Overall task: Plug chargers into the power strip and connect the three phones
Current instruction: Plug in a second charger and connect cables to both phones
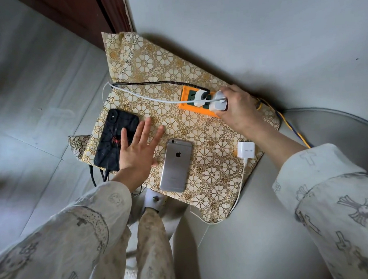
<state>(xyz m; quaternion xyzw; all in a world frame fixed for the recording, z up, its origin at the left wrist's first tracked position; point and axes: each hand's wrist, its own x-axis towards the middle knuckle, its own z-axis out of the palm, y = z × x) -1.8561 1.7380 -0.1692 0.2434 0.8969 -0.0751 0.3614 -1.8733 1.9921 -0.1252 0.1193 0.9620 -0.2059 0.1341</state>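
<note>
An orange power strip (186, 100) lies at the far right of a gold floral cloth (200, 138). One white charger (200, 97) sits plugged in it. My right hand (236, 106) grips a second white charger (218, 102) at the strip, its white cable running left. A third white charger (246, 150) lies loose near the cloth's right edge. A black phone (112, 134) lies face down at the left with dark cables at its near end. A silver phone (176, 165) lies face down in the middle. My left hand (136, 150) rests flat and open between the two phones.
The cloth covers a small surface beside a grey wall. A blue and yellow cord (293, 129) runs from the strip off to the right. A rounded grey seat edge (337, 118) is at the right. Tiled floor (38, 104) lies to the left.
</note>
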